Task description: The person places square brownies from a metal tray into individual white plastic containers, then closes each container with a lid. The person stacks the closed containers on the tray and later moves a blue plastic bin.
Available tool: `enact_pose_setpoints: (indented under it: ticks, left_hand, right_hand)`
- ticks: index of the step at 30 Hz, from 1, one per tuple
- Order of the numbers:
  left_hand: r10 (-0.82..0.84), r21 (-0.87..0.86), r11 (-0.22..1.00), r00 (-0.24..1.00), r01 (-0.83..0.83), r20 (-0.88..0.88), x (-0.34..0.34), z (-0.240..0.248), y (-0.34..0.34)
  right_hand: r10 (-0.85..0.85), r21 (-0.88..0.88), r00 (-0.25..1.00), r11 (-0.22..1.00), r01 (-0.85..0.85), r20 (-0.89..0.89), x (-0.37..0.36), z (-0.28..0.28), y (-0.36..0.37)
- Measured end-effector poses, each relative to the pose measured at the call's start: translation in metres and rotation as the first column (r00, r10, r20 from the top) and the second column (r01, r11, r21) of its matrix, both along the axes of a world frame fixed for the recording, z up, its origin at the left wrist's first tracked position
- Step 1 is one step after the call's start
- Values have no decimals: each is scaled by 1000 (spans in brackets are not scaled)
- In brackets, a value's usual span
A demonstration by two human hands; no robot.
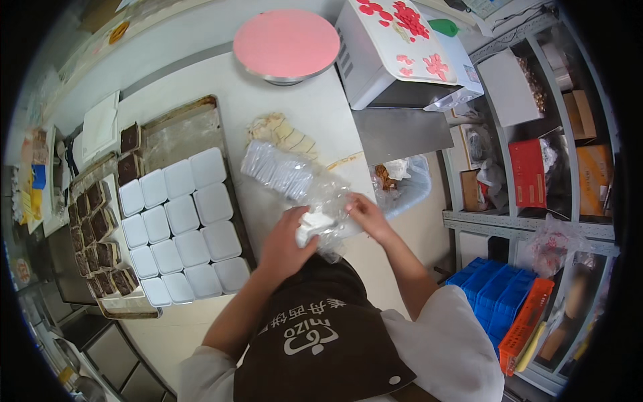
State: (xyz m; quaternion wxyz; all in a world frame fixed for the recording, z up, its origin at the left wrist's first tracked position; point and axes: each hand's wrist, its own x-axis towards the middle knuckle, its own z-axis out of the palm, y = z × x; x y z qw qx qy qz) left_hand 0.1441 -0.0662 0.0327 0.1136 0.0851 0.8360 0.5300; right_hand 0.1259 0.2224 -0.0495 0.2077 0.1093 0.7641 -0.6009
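Note:
A long clear plastic bag [328, 184] lies at the near edge of the white table, with a row of thin whitish pieces [276, 171] stacked inside. At its near end my left hand [284, 244] is curled round a white piece [315, 224], thumb and fingers on either side; glare on the film hides the piece's exact shape. My right hand [366, 216] pinches the crinkled film on the other side. Left of the bag, several white square tubs [181, 213] sit in close rows on a baking tray [181, 130]. A crumpled cream-coloured wrapper [284, 134] lies behind the bag.
A pink round turntable [287, 43] stands at the back, beside a white oven [375, 63] topped with red and pink pieces. Dark layered cake pieces [94, 228] fill the left side. A lined bin [408, 187], metal shelves [522, 220] and blue crates [489, 295] stand right.

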Motion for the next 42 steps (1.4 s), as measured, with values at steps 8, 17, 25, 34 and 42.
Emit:
enact_pose_setpoints:
  ticks: [8, 17, 25, 34, 42]
  left_hand:
    - [52, -282, 957, 998, -63, -45, -20, -12, 50]
    - [379, -281, 913, 865, -294, 327, -13, -12, 75]
    - [232, 40, 957, 837, -289, 495, -4, -36, 69]
    - [141, -106, 989, 858, -102, 494, -10, -8, 79]
    - [42, -186, 982, 935, 26, 353, -9, 7, 78]
  right_hand:
    - [294, 7, 943, 955, -296, -154, -17, 86, 9]
    - [258, -193, 924, 928, -318, -284, -26, 71, 26]
    - [402, 154, 915, 907, -392, -42, -14, 46, 66]
    - [668, 293, 640, 743, -602, -380, -24, 14, -21]
    - [749, 466, 633, 638, -613, -193, -51, -18, -48]
